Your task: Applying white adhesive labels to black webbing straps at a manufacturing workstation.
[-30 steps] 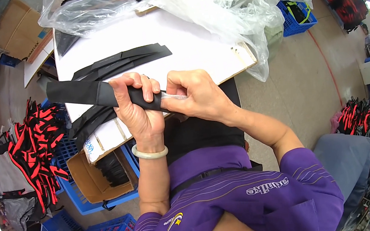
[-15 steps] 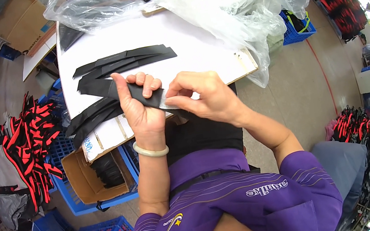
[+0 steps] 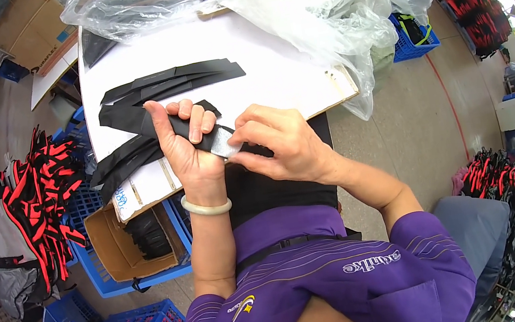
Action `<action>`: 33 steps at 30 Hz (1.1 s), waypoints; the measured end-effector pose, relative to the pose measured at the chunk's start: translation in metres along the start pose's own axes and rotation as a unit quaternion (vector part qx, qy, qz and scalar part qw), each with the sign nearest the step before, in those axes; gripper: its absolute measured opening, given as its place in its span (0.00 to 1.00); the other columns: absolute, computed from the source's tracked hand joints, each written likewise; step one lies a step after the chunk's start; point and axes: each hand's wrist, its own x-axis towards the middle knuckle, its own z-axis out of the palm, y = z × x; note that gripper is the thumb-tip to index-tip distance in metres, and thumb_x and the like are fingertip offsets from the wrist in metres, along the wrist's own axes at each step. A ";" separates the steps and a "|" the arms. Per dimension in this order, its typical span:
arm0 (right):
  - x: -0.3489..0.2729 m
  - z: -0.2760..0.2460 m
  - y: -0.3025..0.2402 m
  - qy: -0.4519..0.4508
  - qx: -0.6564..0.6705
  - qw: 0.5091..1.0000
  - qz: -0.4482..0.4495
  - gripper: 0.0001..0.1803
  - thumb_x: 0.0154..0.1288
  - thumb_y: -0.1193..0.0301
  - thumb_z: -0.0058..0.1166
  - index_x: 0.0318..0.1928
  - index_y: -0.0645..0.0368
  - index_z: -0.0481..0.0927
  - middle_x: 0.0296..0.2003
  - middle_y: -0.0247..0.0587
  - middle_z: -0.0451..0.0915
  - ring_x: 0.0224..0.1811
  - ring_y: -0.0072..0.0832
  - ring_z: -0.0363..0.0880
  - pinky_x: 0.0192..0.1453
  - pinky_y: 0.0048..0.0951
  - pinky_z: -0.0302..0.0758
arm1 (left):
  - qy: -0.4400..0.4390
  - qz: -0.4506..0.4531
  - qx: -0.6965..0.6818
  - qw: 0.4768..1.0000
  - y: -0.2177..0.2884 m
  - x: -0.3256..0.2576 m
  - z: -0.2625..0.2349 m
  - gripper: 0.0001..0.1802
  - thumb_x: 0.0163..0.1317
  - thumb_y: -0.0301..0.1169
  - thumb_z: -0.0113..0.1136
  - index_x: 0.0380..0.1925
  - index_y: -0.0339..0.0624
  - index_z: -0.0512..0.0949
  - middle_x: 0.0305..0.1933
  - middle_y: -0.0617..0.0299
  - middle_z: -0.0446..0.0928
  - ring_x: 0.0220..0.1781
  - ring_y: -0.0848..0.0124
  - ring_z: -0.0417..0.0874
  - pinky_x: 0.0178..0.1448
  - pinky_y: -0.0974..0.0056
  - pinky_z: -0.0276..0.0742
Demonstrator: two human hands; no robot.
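Observation:
My left hand (image 3: 190, 148) is wrapped round a black fabric strip (image 3: 124, 122), its thumb pointing up along it. The strip slants from the white tabletop down toward my right hand. At its near end a pale grey-white patch (image 3: 223, 143) shows. My right hand (image 3: 291, 144) pinches at that end with thumb and fingers, and a dark flap lies by the fingertips; exactly what they grip is partly hidden. Beyond my left hand lies a row of overlapping black strips (image 3: 172, 79), and another bunch of black strips (image 3: 128, 162) lies to its left.
Clear plastic bags (image 3: 316, 19) cover the far right of the white table (image 3: 285, 77). A cardboard box (image 3: 108, 250) with black pieces sits in a blue crate by the table's near left edge. Red-and-black pieces (image 3: 39, 213) are piled at left; another blue crate (image 3: 412, 38) stands at right.
Both hands have shifted slightly, the left one a little leftward with the strip. More of the pale patch is uncovered, and a dark flap now shows beside my right fingers.

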 end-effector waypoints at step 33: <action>0.005 0.056 -0.003 0.115 0.086 0.984 0.103 0.07 0.51 0.82 0.64 0.33 0.65 0.83 0.32 0.42 0.76 0.35 0.31 0.75 0.41 0.28 0.72 | 0.047 0.121 0.114 0.985 -0.002 -0.005 -0.009 0.27 0.65 0.54 0.56 0.17 0.47 0.66 0.15 0.67 0.61 0.15 0.75 0.61 0.25 0.68 0.61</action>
